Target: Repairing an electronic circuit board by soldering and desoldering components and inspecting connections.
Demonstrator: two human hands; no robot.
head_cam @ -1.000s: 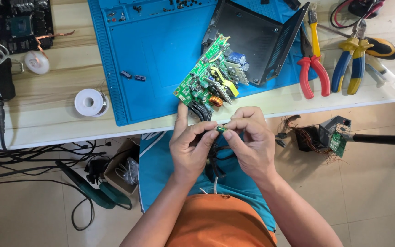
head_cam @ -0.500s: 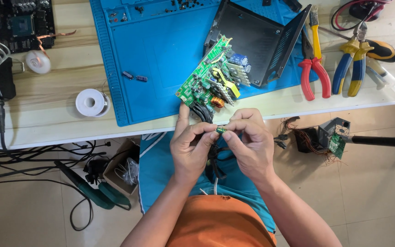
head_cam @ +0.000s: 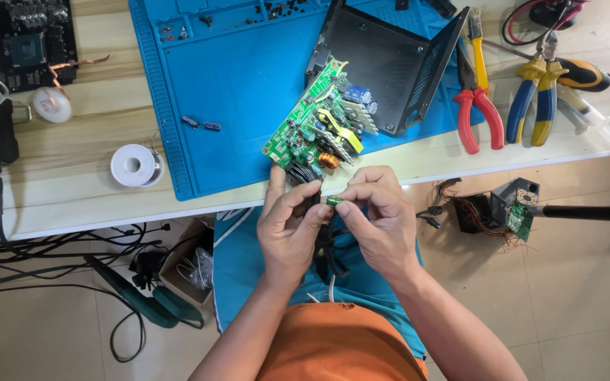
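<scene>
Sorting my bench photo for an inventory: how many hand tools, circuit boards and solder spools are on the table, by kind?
Pliers and cutters: 2, red-handled and blue-and-yellow-handled
Circuit boards: 2, green board by the hands and dark board at far left
Solder spools: 2, white spool and smaller spool
Total: 6

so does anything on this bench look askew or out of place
Yes. The green circuit board sits tilted, half over the blue mat edge, bare of its black case. Two small loose parts lie on the mat. The left hand and right hand pinch a tiny green piece.
</scene>
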